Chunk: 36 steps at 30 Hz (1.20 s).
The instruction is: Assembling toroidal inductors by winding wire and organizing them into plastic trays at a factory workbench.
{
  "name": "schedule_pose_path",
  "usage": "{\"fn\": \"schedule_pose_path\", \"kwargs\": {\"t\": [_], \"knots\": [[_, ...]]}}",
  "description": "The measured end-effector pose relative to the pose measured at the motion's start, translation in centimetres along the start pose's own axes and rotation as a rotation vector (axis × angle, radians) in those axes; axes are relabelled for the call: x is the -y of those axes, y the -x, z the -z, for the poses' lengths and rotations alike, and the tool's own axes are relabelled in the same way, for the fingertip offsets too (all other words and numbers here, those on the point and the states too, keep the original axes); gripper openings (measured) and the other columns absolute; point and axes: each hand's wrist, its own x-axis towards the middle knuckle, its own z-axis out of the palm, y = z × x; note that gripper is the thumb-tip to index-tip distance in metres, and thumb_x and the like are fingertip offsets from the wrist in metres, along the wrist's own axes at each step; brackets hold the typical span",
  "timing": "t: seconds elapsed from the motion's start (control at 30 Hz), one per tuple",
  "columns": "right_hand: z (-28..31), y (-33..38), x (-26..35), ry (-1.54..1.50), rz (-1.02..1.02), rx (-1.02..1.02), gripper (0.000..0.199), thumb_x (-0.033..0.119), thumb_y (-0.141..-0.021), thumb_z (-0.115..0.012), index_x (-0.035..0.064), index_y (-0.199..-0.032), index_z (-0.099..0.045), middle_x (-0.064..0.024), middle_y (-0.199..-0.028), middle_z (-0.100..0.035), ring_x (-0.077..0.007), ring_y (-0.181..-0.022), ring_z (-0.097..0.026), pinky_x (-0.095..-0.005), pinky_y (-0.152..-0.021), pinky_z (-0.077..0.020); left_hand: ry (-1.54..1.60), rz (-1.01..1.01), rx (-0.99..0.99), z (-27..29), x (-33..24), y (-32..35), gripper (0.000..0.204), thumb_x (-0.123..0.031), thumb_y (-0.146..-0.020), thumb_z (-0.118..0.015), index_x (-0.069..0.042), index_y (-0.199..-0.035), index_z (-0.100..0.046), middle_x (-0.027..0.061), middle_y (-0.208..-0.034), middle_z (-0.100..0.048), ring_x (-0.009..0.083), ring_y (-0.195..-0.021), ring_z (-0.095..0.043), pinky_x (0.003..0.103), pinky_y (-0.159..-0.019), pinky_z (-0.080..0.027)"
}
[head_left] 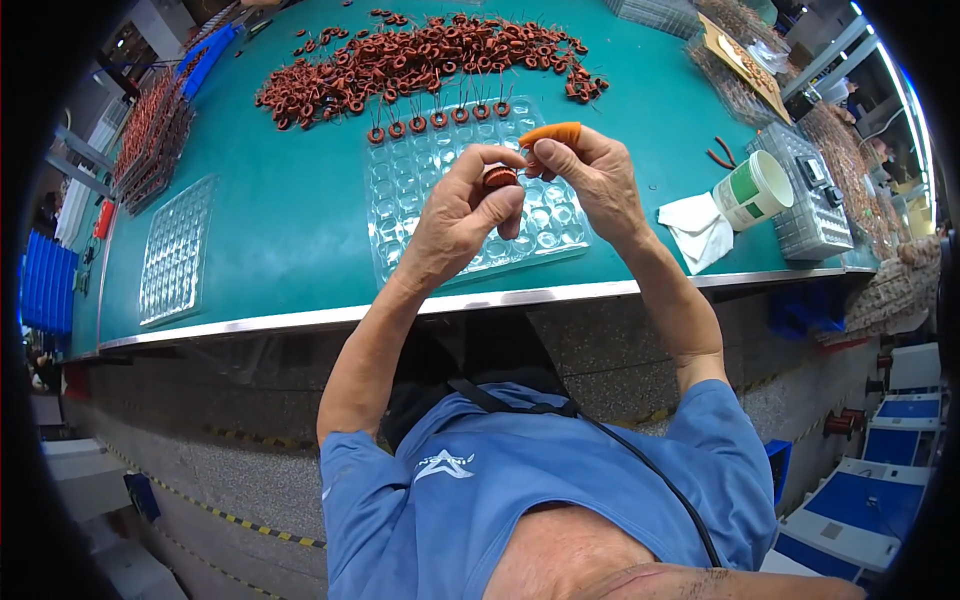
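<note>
My left hand (462, 205) pinches a copper-wound ring coil (500, 177) between thumb and fingers, above a clear plastic tray (395, 215). Close against it on the right, my right hand (590, 175) has its thumb and fingers pressed together beside the coil; what they grip is too small to make out. An orange finger cover (552, 134) sits on a finger of the right hand. Along the tray's far row stand several ring coils (438, 120), wire leads pointing up. The other visible pockets hold no coils; the hands hide some of them.
A large heap of reddish ring coils (420, 62) spreads across the green table (270, 220) behind the tray. Another clear tray (175, 250) lies at left, near stacked coil trays (150, 140). At right are red-handled pliers (721, 155), a white cloth (697, 230) and a white-green tub (755, 190).
</note>
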Motion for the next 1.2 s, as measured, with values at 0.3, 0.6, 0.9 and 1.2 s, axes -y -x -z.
{"fn": "schedule_pose_path", "kwargs": {"t": [0.3,0.6,0.9,1.2], "knots": [[-2.1,0.4,2.7,0.593,0.477,-0.177,0.013,0.012,-0.085,-0.07,0.0006,-0.092,-0.07,-0.0085,-0.083,-0.068,-0.0194,-0.08,-0.064,-0.0314,-0.072,-0.0516,-0.315,-0.176,-0.192,-1.0,-2.2,1.9,0.024,-0.009,-0.096,-0.054,-0.001,-0.118,-0.053,0.0027,-0.069,-0.056,0.0087,-0.059,-0.054,0.023,-0.055,-0.045],[-3.5,2.1,5.1,0.769,0.802,-0.111,0.018,0.004,-0.07,-0.077,0.0007,-0.086,-0.069,-0.01,-0.094,-0.065,-0.0252,-0.084,-0.064,-0.0342,-0.071,-0.0505,-0.141,-0.046,-0.135,0.9,-1.0,1.8,0.014,-0.009,-0.096,-0.054,-0.002,-0.108,-0.054,0.0024,-0.066,-0.056,0.0085,-0.056,-0.054,0.024,-0.052,-0.044],[-3.7,2.4,5.2,0.719,0.805,-0.107,0.02,0.002,-0.07,-0.075,-0.0001,-0.089,-0.071,-0.0091,-0.096,-0.065,-0.025,-0.087,-0.062,-0.0313,-0.075,-0.0484,0.205,0.02,-0.094,0.6,-1.6,1.8,0.029,-0.028,-0.103,-0.041,0.0,-0.104,-0.05,0.0018,-0.069,-0.045,0.0095,-0.059,-0.046,0.024,-0.053,-0.041],[-3.0,0.8,1.7,-0.618,-0.239,-0.033,0.026,0.019,-0.094,-0.059,-0.0049,-0.102,-0.067,-0.0111,-0.1,-0.068,-0.0159,-0.094,-0.061,-0.0312,-0.092,-0.0451,0.507,-0.048,-0.154,-0.7,-1.6,3.0,0.027,-0.028,-0.104,-0.038,-0.003,-0.109,-0.047,0.0047,-0.07,-0.045,0.0119,-0.057,-0.046,0.024,-0.051,-0.041]]}}
